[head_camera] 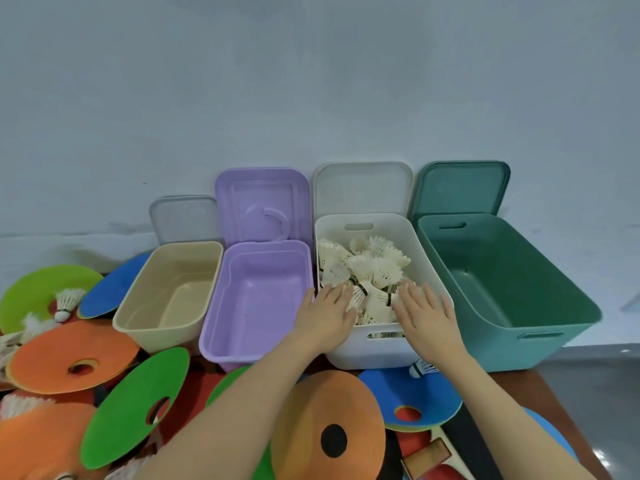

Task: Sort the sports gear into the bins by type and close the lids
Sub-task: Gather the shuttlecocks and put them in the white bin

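Disc cones [72,358] in orange, green and blue cover the left and near part of the table [550,386], with stray shuttlecocks [65,301] lying among them near its left edge. Along the far edge by the wall stand four bins, lids propped open behind them: the beige bin [138,323] and purple bin [221,341] hold nothing, the white bin [374,355] holds a heap of shuttlecocks [363,268], the teal bin [540,348] nothing.

I have both hands over the white bin's near rim. My left hand [325,313] lies flat, fingers straight and together, gripping nothing, fingertips against the feathers. My right hand [426,313] is equally flat and spread, pressing the heap from the other side.

The heap appears to be getting settled. I would press lightly and evenly so the feathers stay uncrushed and below the rim, letting the lid shut.

The shuttlecocks point every way; those nearest my hands lie tilted, corks toward the bin's middle, skirts fanning outward.
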Action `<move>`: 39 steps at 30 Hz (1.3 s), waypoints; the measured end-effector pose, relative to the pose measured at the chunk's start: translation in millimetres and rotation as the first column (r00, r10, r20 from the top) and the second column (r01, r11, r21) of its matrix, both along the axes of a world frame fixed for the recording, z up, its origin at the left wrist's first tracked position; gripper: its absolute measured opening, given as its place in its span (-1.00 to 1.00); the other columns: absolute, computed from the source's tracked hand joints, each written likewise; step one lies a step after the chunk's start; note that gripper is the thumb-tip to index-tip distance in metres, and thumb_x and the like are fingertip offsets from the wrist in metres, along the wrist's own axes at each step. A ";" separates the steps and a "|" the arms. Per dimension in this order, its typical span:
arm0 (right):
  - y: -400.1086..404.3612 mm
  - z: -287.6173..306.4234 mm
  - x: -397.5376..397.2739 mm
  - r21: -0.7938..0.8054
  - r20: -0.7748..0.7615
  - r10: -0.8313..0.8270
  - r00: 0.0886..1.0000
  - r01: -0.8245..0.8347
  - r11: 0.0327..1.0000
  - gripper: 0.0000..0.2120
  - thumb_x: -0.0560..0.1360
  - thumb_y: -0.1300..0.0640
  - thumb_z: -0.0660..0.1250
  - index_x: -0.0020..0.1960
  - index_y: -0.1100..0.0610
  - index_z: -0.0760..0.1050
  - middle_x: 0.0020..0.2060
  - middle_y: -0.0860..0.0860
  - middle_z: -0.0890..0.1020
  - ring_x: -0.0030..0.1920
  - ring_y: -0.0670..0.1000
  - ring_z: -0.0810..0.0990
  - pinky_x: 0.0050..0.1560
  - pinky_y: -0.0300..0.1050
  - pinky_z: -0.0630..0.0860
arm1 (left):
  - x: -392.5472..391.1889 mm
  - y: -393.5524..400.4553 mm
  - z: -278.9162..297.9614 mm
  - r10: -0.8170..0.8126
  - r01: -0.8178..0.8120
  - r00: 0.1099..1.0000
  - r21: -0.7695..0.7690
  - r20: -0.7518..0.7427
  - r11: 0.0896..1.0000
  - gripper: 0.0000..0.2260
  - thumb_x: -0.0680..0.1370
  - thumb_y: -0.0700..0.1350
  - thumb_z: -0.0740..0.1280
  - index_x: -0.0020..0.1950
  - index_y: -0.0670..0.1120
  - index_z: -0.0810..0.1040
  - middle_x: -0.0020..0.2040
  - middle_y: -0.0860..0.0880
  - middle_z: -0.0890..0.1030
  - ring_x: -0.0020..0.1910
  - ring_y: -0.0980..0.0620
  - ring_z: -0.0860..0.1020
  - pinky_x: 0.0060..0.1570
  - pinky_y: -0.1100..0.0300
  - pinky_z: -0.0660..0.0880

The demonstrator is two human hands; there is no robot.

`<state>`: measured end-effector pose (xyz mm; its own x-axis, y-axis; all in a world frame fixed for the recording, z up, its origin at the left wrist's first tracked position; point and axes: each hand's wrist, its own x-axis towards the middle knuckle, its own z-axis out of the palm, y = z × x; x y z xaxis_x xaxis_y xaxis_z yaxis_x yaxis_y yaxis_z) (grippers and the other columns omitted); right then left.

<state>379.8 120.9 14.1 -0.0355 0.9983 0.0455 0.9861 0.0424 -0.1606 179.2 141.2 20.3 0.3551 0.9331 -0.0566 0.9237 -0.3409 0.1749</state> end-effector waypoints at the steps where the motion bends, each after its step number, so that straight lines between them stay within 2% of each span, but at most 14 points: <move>1: -0.3 1.4 0.3 -0.032 0.050 -0.003 0.999 0.005 0.999 -0.50 0.62 -0.13 -0.21 0.51 -0.02 0.05 0.50 -0.09 0.11 0.51 0.00 -0.04 0.45 0.07 -0.19 | -0.1 1.2 1.0 0.003 -0.004 0.999 -0.010 -0.034 1.000 -0.52 0.64 0.09 -0.12 0.55 -0.02 -0.06 0.55 0.02 0.01 0.52 0.00 -0.10 0.43 -0.05 -0.20; 4: 1.3 4.9 -2.8 -0.094 0.092 -0.008 0.996 0.017 0.995 -0.51 0.61 -0.13 -0.23 0.50 -0.05 0.07 0.47 -0.13 0.21 0.48 -0.03 0.07 0.42 0.16 -0.25 | 1.2 2.9 3.8 0.004 -0.008 0.995 -0.045 -0.095 0.999 -0.50 0.64 0.11 -0.15 0.55 -0.02 -0.06 0.55 0.01 0.00 0.52 -0.02 -0.14 0.42 -0.07 -0.26; 8: -2.9 2.4 -7.5 -0.035 0.033 -0.061 0.998 0.062 0.997 -0.51 0.61 -0.14 -0.18 0.52 -0.07 -0.03 0.51 -0.07 0.07 0.49 0.02 0.04 0.43 0.14 -0.17 | -2.8 -2.6 6.4 0.010 -0.011 0.998 -0.011 -0.059 1.000 -0.52 0.64 0.11 -0.12 0.54 0.01 -0.04 0.55 0.00 -0.01 0.52 -0.02 -0.11 0.43 -0.06 -0.23; 10: -8.3 1.5 -12.2 0.071 -0.034 -0.054 0.998 0.056 0.996 -0.52 0.62 -0.11 -0.10 0.51 0.00 0.08 0.49 -0.02 0.17 0.47 0.01 0.11 0.42 0.08 -0.08 | -7.9 -7.5 8.6 0.016 -0.016 1.000 0.036 -0.001 0.999 -0.54 0.64 0.09 -0.09 0.54 0.05 -0.04 0.55 -0.01 -0.02 0.51 -0.02 -0.08 0.44 -0.04 -0.18; 12: -14.4 2.5 -21.3 0.198 -0.098 -0.019 0.995 0.039 0.980 -0.53 0.61 -0.09 -0.04 0.44 0.09 0.25 0.41 0.03 0.34 0.41 0.04 0.27 0.37 0.04 0.08 | -16.9 -13.7 11.6 0.033 -0.039 0.998 0.101 0.061 0.994 -0.55 0.64 0.08 -0.05 0.53 0.08 -0.01 0.55 -0.01 0.01 0.51 -0.02 -0.02 0.44 -0.01 -0.11; 14: -21.1 5.7 -36.7 0.292 -0.164 0.038 0.986 0.011 0.956 -0.48 0.55 -0.09 -0.03 0.32 0.17 0.42 0.26 0.08 0.51 0.27 0.14 0.44 0.26 0.08 0.28 | -31.3 -21.5 15.2 0.057 -0.070 0.995 0.164 0.083 0.984 -0.56 0.64 0.06 -0.02 0.52 0.08 0.04 0.54 -0.02 0.07 0.50 -0.02 0.04 0.44 0.01 -0.05; 16: -27.1 7.4 -55.0 0.367 -0.220 0.097 0.971 -0.010 0.930 -0.49 0.50 -0.07 -0.01 0.23 0.19 0.48 0.14 0.11 0.57 0.15 0.19 0.50 0.14 0.08 0.35 | -50.6 -30.6 20.2 0.089 -0.102 0.993 0.207 0.072 0.973 -0.57 0.64 0.05 -0.01 0.52 0.05 0.09 0.53 -0.02 0.12 0.49 -0.01 0.08 0.42 0.05 -0.02; 21: -42.9 10.1 -111.1 0.356 -0.382 0.246 0.891 -0.104 0.929 -0.51 0.49 -0.08 -0.03 0.20 0.13 0.49 0.11 0.05 0.55 0.12 0.12 0.45 0.08 -0.11 0.19 | -112.6 -66.0 26.5 0.184 -0.200 0.979 0.230 0.090 0.953 -0.59 0.64 0.07 0.02 0.47 -0.01 0.24 0.50 -0.01 0.19 0.47 0.00 0.15 0.38 0.08 0.00; 24: -54.2 8.4 -149.2 0.357 -0.423 0.343 0.839 -0.194 0.914 -0.54 0.50 -0.07 -0.01 0.18 0.12 0.51 0.08 0.04 0.56 0.08 0.11 0.46 0.01 -0.20 0.16 | -157.5 -93.3 26.5 0.223 -0.252 0.965 0.243 0.139 0.937 -0.41 0.52 0.19 -0.13 0.39 -0.04 0.38 0.44 -0.03 0.32 0.41 0.00 0.26 0.33 0.11 0.04; 26: -63.6 5.3 -175.4 0.357 -0.456 0.397 0.796 -0.245 0.901 -0.57 0.51 -0.07 0.02 0.16 0.11 0.52 0.06 0.03 0.57 0.07 0.10 0.49 0.05 -0.15 0.24 | -190.1 -111.4 24.2 0.244 -0.273 0.960 0.257 0.137 0.927 -0.35 0.46 0.20 -0.19 0.36 -0.03 0.41 0.40 -0.02 0.38 0.38 0.01 0.30 0.26 0.15 0.05; 28: -75.7 1.3 -202.3 0.344 -0.480 0.423 0.769 -0.279 0.897 -0.59 0.52 -0.07 0.05 0.15 0.11 0.53 0.04 0.01 0.58 0.07 0.09 0.51 0.07 -0.02 0.36 | -222.3 -129.7 21.1 0.279 -0.304 0.952 0.254 0.128 0.918 -0.36 0.45 0.19 -0.19 0.35 0.00 0.41 0.37 0.00 0.41 0.35 0.00 0.33 0.22 0.14 0.06; 30: -90.1 -0.7 -229.2 0.345 -0.475 0.440 0.762 -0.298 0.890 -0.61 0.51 -0.07 0.08 0.13 0.10 0.54 0.00 0.00 0.58 0.05 0.09 0.54 0.05 0.01 0.39 | -252.1 -147.1 17.0 0.307 -0.324 0.946 0.232 0.106 0.917 -0.37 0.46 0.19 -0.18 0.36 0.01 0.40 0.37 0.02 0.41 0.34 0.00 0.34 0.20 0.13 0.06; 36: -137.6 -14.2 -299.5 0.391 -0.457 0.520 0.722 -0.362 0.846 -0.73 0.48 -0.02 0.21 0.05 0.10 0.55 -0.08 -0.03 0.57 -0.06 0.02 0.52 -0.03 -0.06 0.39 | -324.6 -195.6 -12.3 0.320 -0.334 0.940 0.135 0.115 0.933 -0.62 0.61 0.09 0.09 0.37 0.01 0.39 0.38 0.06 0.37 0.39 0.05 0.26 0.29 0.11 0.03; 39: -158.1 -29.8 -324.2 0.357 -0.442 0.535 0.720 -0.406 0.842 -0.75 0.47 -0.02 0.23 0.00 0.09 0.57 -0.12 -0.04 0.57 -0.11 0.01 0.51 -0.10 -0.08 0.40 | -348.6 -216.7 -33.3 0.329 -0.346 0.934 0.132 0.136 0.929 -0.66 0.59 0.06 0.16 0.30 -0.03 0.48 0.30 0.03 0.47 0.33 0.01 0.34 0.27 0.06 0.08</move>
<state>55.6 -37.3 -15.6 -0.4050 0.8177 0.4091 0.6026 0.5752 -0.5532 -169.4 -75.5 -13.0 0.0132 0.9932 0.1160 0.9668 -0.0423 0.2521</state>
